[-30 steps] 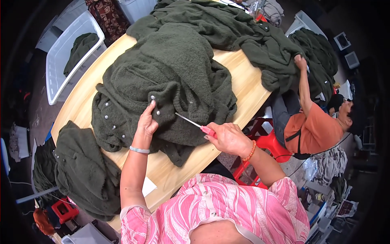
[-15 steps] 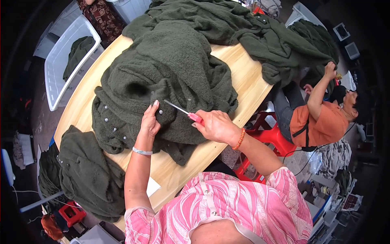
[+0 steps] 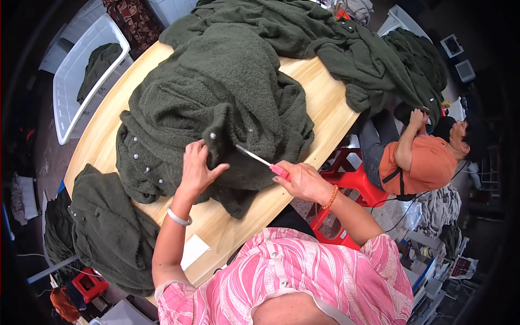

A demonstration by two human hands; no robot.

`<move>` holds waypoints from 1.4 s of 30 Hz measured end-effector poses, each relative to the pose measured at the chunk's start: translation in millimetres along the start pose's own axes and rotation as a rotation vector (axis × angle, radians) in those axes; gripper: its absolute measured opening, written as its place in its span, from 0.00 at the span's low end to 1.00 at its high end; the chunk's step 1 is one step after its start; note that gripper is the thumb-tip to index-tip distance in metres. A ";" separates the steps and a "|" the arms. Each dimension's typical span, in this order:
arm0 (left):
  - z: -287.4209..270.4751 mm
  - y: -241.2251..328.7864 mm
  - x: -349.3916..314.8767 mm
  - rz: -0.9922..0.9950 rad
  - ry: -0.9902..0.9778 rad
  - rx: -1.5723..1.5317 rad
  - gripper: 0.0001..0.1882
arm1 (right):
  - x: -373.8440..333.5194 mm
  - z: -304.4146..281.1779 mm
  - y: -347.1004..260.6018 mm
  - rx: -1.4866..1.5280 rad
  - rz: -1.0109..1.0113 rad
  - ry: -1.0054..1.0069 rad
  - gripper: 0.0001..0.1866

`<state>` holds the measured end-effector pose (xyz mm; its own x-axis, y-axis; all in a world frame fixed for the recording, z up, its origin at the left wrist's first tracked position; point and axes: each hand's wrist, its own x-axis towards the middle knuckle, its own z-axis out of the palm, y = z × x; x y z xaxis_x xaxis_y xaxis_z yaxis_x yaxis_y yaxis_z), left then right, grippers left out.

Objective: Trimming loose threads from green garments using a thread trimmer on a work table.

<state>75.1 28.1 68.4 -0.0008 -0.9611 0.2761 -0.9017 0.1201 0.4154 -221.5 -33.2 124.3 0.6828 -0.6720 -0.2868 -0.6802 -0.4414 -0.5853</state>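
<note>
A dark green fleecy garment (image 3: 216, 81) with shiny round studs lies bunched on the wooden table (image 3: 319, 81). My left hand (image 3: 196, 167) rests at its near edge, thumb stretched away from the fingers, whose tips touch a raised fold bearing a stud (image 3: 213, 136). In my closed right hand (image 3: 306, 183) is a slim tool (image 3: 254, 156) with a pink handle and a thin metal shaft. The shaft points up and left, its tip against or just over the cloth beside that fold. I cannot tell the tool's exact kind.
Another green garment (image 3: 111, 222) hangs over the table's left end. More green cloth (image 3: 281, 24) covers the far side. A clear plastic bin (image 3: 62, 103) stands at the left. To the right, a co-worker in orange (image 3: 420, 165) handles green cloth near a red stool (image 3: 355, 179).
My left hand has shifted down and left, its thumb now spread, and the studded fold stands up. The tool has moved slightly right and down. The co-worker's raised arm has lowered.
</note>
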 end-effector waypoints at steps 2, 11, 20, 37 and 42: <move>-12.6 1.9 -7.6 -0.040 -0.098 0.015 0.24 | -0.6 0.1 3.4 -0.011 0.043 0.015 0.15; 3.5 -43.5 -2.6 -0.650 0.031 -1.201 0.12 | 3.4 5.2 -6.3 0.044 -0.092 0.014 0.15; 10.9 -60.7 5.5 -1.086 0.282 -1.973 0.11 | 31.1 11.4 -38.3 0.006 -0.115 0.056 0.14; 21.5 -79.5 -22.5 -0.983 0.235 -1.849 0.13 | 36.6 17.4 -60.3 0.064 -0.124 -0.158 0.16; -50.4 -75.3 -59.1 -0.796 0.069 -1.671 0.16 | 32.3 17.9 -12.8 0.212 -0.028 0.312 0.17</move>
<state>164.9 88.4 64.4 0.2116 -0.9017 -0.3771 0.6319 -0.1681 0.7566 -185.9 -38.6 108.9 0.5640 -0.8247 -0.0423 -0.5694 -0.3514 -0.7432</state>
